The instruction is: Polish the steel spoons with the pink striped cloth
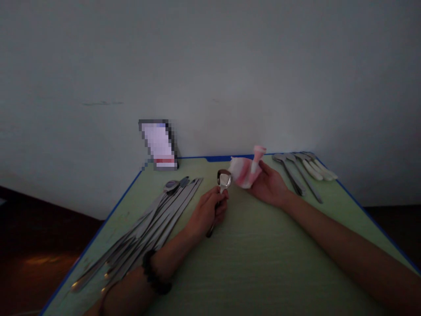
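My left hand (210, 210) is closed round the handle of a metal spoon (225, 179), whose bowl points up and away from me. My right hand (270, 186) holds a crumpled pink and white cloth (244, 172) just right of the spoon's bowl; one end of the cloth sticks up above the fingers. Whether cloth and spoon touch I cannot tell. To the left, under and beside my left forearm, lies a loose pile of long metal cutlery (164, 215), a spoon bowl (171, 186) among it.
A green table (256, 259) with a blue edge stands against a grey wall (210, 79). At its far left corner a phone (161, 145) leans upright, its screen blurred. On the far right lie metal spoons (292, 175) and several white-handled utensils (317, 167).
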A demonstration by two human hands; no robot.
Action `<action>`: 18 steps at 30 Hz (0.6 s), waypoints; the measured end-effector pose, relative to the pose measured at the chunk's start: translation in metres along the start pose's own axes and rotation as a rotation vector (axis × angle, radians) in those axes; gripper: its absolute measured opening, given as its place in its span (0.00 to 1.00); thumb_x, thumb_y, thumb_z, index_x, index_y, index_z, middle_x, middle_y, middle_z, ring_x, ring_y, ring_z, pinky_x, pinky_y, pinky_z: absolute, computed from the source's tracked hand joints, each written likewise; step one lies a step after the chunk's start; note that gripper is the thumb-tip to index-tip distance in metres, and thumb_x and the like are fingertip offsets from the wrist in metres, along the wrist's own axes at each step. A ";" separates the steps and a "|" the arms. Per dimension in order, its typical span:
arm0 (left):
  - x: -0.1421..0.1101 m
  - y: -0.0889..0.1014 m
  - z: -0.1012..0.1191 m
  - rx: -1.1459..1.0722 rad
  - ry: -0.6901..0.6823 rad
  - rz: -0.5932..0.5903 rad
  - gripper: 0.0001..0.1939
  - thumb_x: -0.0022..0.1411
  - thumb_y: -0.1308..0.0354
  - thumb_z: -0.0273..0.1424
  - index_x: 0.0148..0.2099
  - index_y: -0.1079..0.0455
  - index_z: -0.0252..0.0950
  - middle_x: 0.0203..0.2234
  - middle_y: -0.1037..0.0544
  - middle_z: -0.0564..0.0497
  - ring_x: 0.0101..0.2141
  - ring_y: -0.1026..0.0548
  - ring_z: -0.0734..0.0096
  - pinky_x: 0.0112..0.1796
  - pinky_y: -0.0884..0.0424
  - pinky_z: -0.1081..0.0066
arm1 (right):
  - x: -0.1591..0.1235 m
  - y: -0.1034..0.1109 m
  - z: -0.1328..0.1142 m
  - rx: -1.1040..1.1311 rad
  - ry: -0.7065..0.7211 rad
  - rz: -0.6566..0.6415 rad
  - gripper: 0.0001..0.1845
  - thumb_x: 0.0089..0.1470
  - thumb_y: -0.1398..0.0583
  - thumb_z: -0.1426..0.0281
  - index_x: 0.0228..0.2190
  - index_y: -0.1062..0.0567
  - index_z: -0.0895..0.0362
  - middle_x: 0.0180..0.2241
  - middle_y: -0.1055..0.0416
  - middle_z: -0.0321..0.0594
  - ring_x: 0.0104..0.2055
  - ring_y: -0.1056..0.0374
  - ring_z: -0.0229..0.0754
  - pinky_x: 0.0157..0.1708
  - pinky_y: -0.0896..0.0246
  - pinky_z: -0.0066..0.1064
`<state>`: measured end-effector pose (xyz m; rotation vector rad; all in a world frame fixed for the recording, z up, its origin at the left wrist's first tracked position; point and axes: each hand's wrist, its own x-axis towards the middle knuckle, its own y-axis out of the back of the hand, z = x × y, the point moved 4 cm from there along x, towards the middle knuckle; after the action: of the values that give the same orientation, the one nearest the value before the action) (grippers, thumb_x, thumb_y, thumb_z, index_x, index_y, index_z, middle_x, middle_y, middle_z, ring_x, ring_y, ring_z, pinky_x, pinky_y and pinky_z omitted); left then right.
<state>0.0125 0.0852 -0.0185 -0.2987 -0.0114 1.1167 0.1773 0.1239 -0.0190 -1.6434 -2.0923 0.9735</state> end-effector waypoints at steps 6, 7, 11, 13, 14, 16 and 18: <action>-0.004 -0.007 0.003 0.246 -0.023 -0.098 0.09 0.64 0.54 0.35 0.38 0.38 0.35 0.17 0.32 0.59 0.15 0.37 0.81 0.16 0.42 0.81 | 0.001 -0.001 0.006 0.087 -0.065 -0.090 0.15 0.56 0.51 0.69 0.37 0.27 0.60 0.34 0.24 0.42 0.36 0.30 0.40 0.43 0.37 0.31; -0.005 -0.009 0.004 0.290 -0.026 -0.114 0.10 0.65 0.55 0.36 0.38 0.38 0.35 0.18 0.31 0.58 0.15 0.36 0.81 0.16 0.41 0.81 | 0.001 -0.001 0.006 0.069 -0.067 -0.096 0.14 0.55 0.50 0.70 0.37 0.27 0.61 0.34 0.24 0.42 0.35 0.30 0.40 0.42 0.37 0.31; -0.007 -0.009 0.008 0.359 -0.049 -0.092 0.12 0.65 0.56 0.38 0.36 0.37 0.36 0.16 0.32 0.59 0.13 0.37 0.81 0.14 0.43 0.81 | 0.004 0.004 0.007 0.051 -0.036 -0.077 0.14 0.53 0.49 0.71 0.40 0.28 0.60 0.35 0.25 0.41 0.36 0.30 0.39 0.43 0.37 0.31; -0.008 -0.006 0.011 0.366 -0.076 -0.026 0.13 0.65 0.56 0.39 0.37 0.37 0.36 0.13 0.35 0.61 0.10 0.41 0.82 0.13 0.46 0.82 | 0.004 0.008 0.006 0.075 -0.001 -0.068 0.15 0.54 0.49 0.68 0.41 0.29 0.58 0.36 0.25 0.40 0.38 0.30 0.41 0.45 0.38 0.33; -0.008 -0.005 0.012 0.371 -0.091 0.006 0.14 0.65 0.56 0.40 0.36 0.37 0.36 0.12 0.37 0.62 0.10 0.42 0.82 0.12 0.47 0.82 | 0.004 0.009 0.005 0.080 0.008 -0.079 0.17 0.54 0.50 0.66 0.42 0.29 0.58 0.36 0.25 0.41 0.39 0.31 0.42 0.45 0.38 0.36; -0.008 -0.002 0.014 0.387 -0.108 0.048 0.15 0.65 0.55 0.40 0.35 0.36 0.35 0.10 0.39 0.63 0.09 0.45 0.82 0.12 0.48 0.82 | 0.003 0.007 0.004 0.058 0.008 -0.128 0.19 0.52 0.51 0.65 0.43 0.30 0.57 0.38 0.26 0.42 0.42 0.31 0.45 0.45 0.38 0.40; -0.008 -0.002 0.013 0.404 -0.096 0.052 0.15 0.65 0.55 0.40 0.35 0.35 0.35 0.09 0.40 0.64 0.08 0.46 0.83 0.11 0.49 0.82 | 0.001 0.003 0.002 -0.014 0.014 -0.161 0.19 0.50 0.51 0.63 0.41 0.30 0.57 0.39 0.26 0.44 0.44 0.32 0.47 0.46 0.39 0.43</action>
<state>0.0085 0.0805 -0.0044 0.1167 0.1360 1.1565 0.1780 0.1244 -0.0228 -1.4570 -2.1874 0.8951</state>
